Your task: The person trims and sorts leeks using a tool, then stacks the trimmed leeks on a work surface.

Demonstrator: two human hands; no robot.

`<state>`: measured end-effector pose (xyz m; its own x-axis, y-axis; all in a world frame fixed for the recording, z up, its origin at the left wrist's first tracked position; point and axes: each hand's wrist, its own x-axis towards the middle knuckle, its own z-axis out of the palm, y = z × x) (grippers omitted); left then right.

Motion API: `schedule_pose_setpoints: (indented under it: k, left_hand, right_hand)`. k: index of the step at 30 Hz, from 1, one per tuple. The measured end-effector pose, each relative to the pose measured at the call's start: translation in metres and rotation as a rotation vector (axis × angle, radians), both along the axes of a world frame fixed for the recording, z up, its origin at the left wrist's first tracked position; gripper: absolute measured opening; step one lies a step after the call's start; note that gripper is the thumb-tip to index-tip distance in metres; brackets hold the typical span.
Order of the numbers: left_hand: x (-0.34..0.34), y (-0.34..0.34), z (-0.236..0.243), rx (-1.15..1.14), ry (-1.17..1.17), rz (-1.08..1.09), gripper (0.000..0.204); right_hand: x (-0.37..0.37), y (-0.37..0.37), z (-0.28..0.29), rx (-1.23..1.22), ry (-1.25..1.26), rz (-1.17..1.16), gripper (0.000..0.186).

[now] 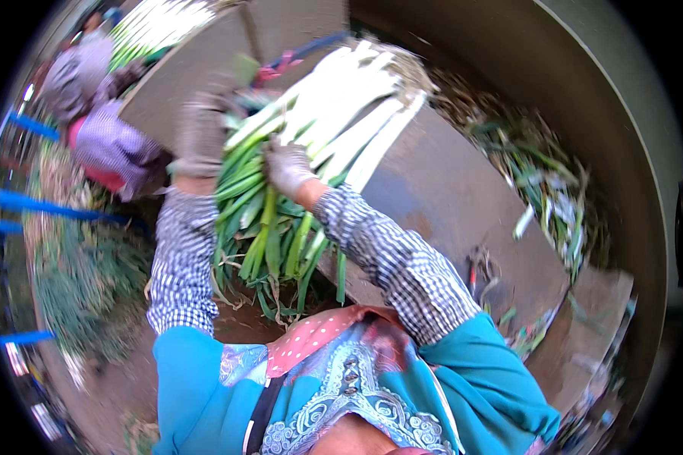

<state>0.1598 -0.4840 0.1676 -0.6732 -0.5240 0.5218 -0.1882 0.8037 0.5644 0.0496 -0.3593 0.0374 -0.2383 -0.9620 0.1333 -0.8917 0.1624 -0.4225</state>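
Note:
A big bundle of long green onions (357, 102) lies across the table (463, 197) in front of me. Its white stalks and rooty ends point up and to the right, while the green leaves hang over the near edge. My right hand (287, 167), in a pale work glove, is closed on stalks where white turns to green. At the bundle's left side is my left hand (201, 133), also gloved and smeared by motion, so its fingers cannot be made out. Pink and blue strips (275, 70), blurred, lie just beyond it. Checked sleeves cover both my forearms.
A small tool (473, 271) with a red part lies on the table at right. Leaf scraps (558, 193) are heaped along the curved wall (615, 129). Another person (110, 133) works at far left near more onions (155, 30). Blue bars (53, 205) and an onion pile (83, 265) are at left.

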Motion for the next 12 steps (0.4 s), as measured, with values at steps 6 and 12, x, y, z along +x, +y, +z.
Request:
schedule_pose_setpoints:
  k: [6, 12]
  left_hand:
    - [-0.049, 0.140, 0.078, 0.480, -0.022, -0.402, 0.028]
    - [-0.180, 0.181, -0.044, 0.632, -0.646, -0.763, 0.032]
  right_hand:
    - [0.001, 0.074, -0.002, -0.260, -0.205, 0.087, 0.046]
    - [-0.003, 0.286, -0.069, -0.199, -0.299, -0.776, 0.056]
